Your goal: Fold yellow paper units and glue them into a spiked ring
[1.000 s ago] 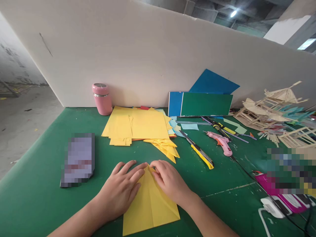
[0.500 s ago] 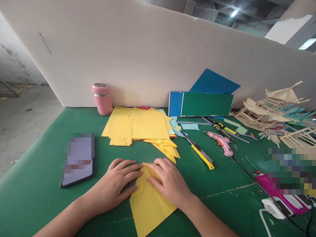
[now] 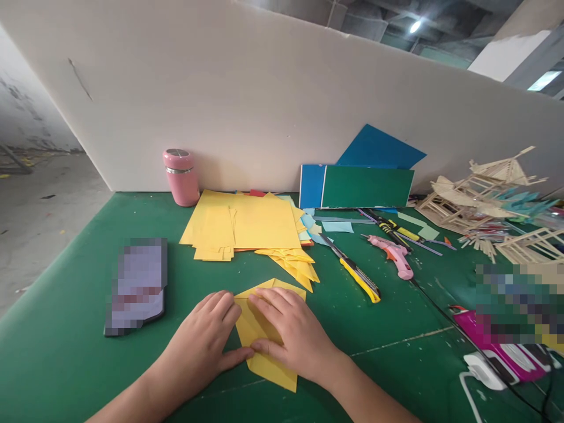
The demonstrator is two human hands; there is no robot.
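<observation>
Folded yellow paper (image 3: 249,326) lies flat on the green bench (image 3: 66,352), near its front edge and just short of the stack of yellow sheets (image 3: 247,226). It is matte, one colour, and creased into an angular, layered shape. Left hand (image 3: 200,346) and right hand (image 3: 293,338) both rest on it palm down, grip spread flat and pinching nothing, though the thumbs meet at the near edge and one may tuck under. Judged light, thin and limp, apt to slide and to take stray creases: best pinned through the layers or lifted by a folded edge.
</observation>
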